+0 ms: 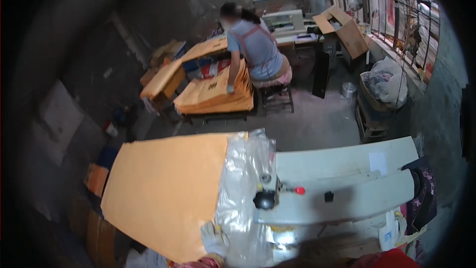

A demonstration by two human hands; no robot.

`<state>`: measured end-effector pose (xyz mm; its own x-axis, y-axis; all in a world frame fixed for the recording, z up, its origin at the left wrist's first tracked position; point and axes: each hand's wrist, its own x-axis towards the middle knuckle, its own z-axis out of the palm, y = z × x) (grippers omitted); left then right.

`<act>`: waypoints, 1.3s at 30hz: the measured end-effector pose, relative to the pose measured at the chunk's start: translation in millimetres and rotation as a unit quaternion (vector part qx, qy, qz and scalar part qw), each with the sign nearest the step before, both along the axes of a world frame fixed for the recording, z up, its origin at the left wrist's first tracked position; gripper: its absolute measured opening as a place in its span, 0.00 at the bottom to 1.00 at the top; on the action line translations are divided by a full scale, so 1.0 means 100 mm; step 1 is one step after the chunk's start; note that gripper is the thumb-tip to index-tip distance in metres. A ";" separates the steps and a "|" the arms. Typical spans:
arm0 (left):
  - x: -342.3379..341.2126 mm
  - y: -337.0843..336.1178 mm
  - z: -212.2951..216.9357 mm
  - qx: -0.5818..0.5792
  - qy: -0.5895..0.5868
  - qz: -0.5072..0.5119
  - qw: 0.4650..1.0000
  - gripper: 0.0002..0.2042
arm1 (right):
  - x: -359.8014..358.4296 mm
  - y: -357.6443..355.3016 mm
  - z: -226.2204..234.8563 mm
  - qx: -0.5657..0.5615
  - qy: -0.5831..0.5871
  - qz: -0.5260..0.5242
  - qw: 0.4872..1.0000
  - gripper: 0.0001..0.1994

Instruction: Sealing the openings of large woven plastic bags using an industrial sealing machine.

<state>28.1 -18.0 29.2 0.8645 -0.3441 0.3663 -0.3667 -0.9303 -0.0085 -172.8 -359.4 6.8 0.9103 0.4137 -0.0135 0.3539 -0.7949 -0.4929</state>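
My left hand (213, 240), in a whitish glove, rests on the lower right edge of a large orange-yellow, sack-like sheet (163, 188). Its fingers look stretched out and laid flat. Clear crinkled plastic (235, 188) comes out along the sheet's right side, just beside the hand. To the right of the plastic stands a pale sewing machine (337, 198) with a black knob (265, 199) and a red-tipped lever (299, 190). My right hand is out of sight. Red cloth (396, 259) shows at the lower right edge.
Ahead, a seated co-worker (258, 49) has a hand on a stack of orange-yellow sheets (218, 97). Another machine (282, 22) stands behind them. At the right are an open cardboard box (347, 32), a plastic bag of scraps (389, 82) and a barred window (391, 15).
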 end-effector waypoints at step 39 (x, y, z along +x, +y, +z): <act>-0.95 0.97 -0.16 0.006 0.020 -0.500 0.866 0.21 | 0.47 2.18 -0.10 0.106 -0.091 -0.477 0.868 0.22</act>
<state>-67.1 79.2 13.5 0.1437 -0.9312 0.3349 -0.9890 -0.1472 0.0152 -126.0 -141.2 -3.1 0.8191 -0.5533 0.1513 -0.3273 -0.6674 -0.6689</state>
